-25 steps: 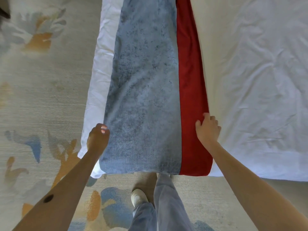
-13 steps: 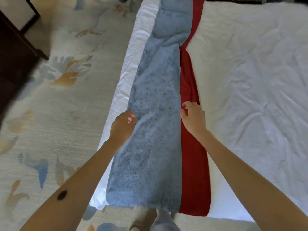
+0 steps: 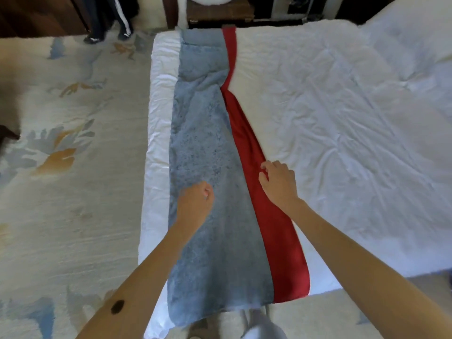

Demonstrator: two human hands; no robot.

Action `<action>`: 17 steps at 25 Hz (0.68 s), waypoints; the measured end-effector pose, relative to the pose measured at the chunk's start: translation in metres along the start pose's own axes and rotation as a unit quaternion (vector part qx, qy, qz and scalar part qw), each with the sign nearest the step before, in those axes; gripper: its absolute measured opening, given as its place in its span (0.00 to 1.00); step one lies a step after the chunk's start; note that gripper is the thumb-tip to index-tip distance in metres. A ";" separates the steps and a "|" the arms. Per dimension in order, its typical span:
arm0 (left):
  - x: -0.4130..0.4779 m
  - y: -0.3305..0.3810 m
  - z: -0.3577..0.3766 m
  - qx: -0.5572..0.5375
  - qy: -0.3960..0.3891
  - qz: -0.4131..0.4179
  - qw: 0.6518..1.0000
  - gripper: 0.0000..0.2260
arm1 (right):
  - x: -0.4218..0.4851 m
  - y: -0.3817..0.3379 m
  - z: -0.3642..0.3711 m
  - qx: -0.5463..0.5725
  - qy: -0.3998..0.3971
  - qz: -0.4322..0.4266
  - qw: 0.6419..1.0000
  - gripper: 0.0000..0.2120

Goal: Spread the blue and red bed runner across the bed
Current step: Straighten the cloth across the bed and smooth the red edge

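The bed runner (image 3: 208, 148), a wide mottled blue band with a red strip (image 3: 247, 133) along its right side, lies lengthwise along the left part of the white bed (image 3: 342, 118). Its near end hangs over the bed's front edge. Toward the far end the cloth is bunched and the red strip kinks. My left hand (image 3: 195, 201) is curled into a fist over the blue band, with no cloth visibly raised in it. My right hand (image 3: 278, 182) rests on the red strip's right edge, its bent fingers pinching the cloth.
A pale carpet (image 3: 73, 179) with blue and orange flower patterns lies left of the bed. Another person's legs in dark trousers and shoes (image 3: 110, 28) stand at the far left. A dark wicker piece of furniture (image 3: 217, 13) stands beyond the bed's far end.
Both hands have moved forward along the runner, away from its near end. The left hand went from the blue edge onto the blue band. The view has lifted, showing the bed's far end.
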State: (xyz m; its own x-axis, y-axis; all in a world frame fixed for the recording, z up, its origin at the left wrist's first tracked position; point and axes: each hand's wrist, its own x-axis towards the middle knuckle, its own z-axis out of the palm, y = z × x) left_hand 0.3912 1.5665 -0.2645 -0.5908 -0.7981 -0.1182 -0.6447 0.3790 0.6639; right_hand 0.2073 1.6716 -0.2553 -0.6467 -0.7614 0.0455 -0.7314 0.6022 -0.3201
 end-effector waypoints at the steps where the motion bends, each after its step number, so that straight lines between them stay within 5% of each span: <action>1: 0.001 0.005 0.013 0.015 -0.011 0.003 1.000 0.07 | -0.007 0.013 0.005 -0.008 -0.005 0.015 1.000 0.13; 8: 0.016 0.051 0.134 0.053 -0.082 0.013 0.995 0.07 | -0.011 0.135 0.042 -0.019 -0.075 0.110 0.991 0.13; 17: 0.076 0.073 0.308 0.177 -0.116 -0.079 0.974 0.11 | 0.007 0.226 0.141 0.007 -0.233 0.087 0.969 0.14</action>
State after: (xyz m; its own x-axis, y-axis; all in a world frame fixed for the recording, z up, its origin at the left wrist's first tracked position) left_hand 0.1495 1.6777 -0.4522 -0.5373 -0.7476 -0.3904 -0.8396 0.4300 0.3320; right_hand 0.0683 1.7684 -0.4607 -0.5906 -0.6756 -0.4413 -0.6147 0.7309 -0.2965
